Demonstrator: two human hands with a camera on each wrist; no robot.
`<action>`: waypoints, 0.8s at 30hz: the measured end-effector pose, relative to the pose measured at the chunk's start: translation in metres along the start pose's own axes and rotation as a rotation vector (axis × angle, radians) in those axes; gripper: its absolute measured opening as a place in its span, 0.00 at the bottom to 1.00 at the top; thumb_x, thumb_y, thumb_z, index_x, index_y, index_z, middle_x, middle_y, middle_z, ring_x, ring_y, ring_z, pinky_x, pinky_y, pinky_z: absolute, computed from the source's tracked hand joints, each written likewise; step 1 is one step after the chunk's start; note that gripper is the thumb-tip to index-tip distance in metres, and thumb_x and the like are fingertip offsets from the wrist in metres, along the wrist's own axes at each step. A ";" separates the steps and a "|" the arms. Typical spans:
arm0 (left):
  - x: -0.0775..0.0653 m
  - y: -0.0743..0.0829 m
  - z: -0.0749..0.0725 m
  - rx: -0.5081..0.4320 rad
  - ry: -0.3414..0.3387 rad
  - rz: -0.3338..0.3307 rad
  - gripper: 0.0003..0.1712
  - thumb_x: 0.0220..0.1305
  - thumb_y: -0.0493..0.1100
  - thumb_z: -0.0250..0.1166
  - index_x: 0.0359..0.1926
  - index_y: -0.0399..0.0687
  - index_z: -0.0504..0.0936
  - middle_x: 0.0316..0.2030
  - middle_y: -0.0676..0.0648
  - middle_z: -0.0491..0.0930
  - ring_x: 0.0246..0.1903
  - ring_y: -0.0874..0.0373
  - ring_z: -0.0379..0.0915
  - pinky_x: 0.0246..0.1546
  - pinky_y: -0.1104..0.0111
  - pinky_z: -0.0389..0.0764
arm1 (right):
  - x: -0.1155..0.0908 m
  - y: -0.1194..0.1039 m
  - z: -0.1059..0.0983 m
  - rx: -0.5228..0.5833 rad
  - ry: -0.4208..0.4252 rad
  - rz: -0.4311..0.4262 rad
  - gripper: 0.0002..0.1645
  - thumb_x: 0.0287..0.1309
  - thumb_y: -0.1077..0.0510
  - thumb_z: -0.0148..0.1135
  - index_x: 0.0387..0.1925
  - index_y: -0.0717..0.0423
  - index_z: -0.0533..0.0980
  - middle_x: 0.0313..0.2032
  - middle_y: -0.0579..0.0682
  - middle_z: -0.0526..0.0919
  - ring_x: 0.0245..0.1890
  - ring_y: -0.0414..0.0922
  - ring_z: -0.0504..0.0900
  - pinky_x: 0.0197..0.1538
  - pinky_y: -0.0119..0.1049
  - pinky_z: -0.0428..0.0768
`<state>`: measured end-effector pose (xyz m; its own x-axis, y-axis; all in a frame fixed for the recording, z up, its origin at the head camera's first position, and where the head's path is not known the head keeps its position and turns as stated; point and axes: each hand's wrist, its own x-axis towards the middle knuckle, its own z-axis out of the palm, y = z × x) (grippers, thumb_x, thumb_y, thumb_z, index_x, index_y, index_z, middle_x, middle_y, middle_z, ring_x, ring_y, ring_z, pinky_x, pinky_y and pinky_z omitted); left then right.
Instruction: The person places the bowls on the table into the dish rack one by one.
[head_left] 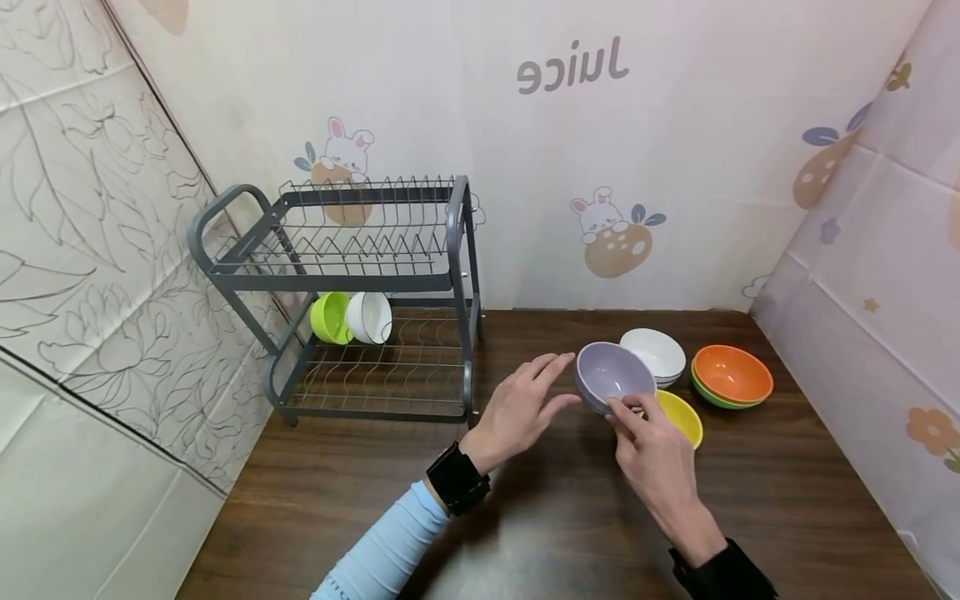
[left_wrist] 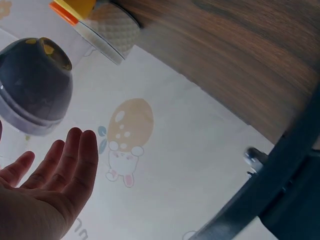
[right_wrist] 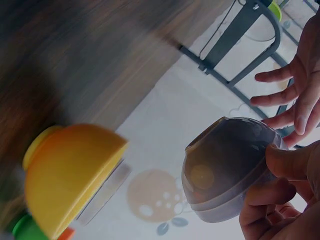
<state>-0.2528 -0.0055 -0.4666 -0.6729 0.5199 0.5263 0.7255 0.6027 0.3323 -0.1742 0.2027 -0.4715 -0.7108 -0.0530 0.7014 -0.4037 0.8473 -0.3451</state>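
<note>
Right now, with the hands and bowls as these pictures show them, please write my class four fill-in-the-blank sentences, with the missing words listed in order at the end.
1. Of the left hand and the right hand, the ____ one holds a purple bowl.
2. The white bowl on the dish rack stands beside one coloured ____.
3. On the table, the green bowl lies directly beneath one coloured ____.
4. The sleeve on the left arm is light ____.

Missing words: right; green; orange; blue.
</note>
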 end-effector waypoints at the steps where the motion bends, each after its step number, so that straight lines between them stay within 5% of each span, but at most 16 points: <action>1: 0.000 -0.001 -0.001 -0.001 0.004 0.000 0.35 0.76 0.59 0.63 0.77 0.54 0.69 0.65 0.49 0.76 0.61 0.56 0.76 0.59 0.64 0.81 | 0.001 -0.002 0.001 0.005 -0.001 -0.008 0.22 0.43 0.75 0.81 0.44 0.63 0.89 0.38 0.54 0.82 0.27 0.52 0.81 0.25 0.46 0.80; 24: -0.011 -0.021 -0.014 -0.062 0.010 -0.007 0.46 0.68 0.59 0.70 0.80 0.52 0.63 0.76 0.44 0.66 0.68 0.52 0.71 0.62 0.64 0.78 | 0.012 -0.029 0.020 0.088 -0.027 -0.105 0.22 0.46 0.76 0.80 0.46 0.62 0.89 0.39 0.54 0.82 0.26 0.47 0.81 0.24 0.40 0.81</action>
<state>-0.2589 -0.0317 -0.4685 -0.6764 0.5101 0.5313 0.7289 0.5673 0.3833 -0.1828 0.1666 -0.4654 -0.6764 -0.1541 0.7203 -0.5250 0.7868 -0.3247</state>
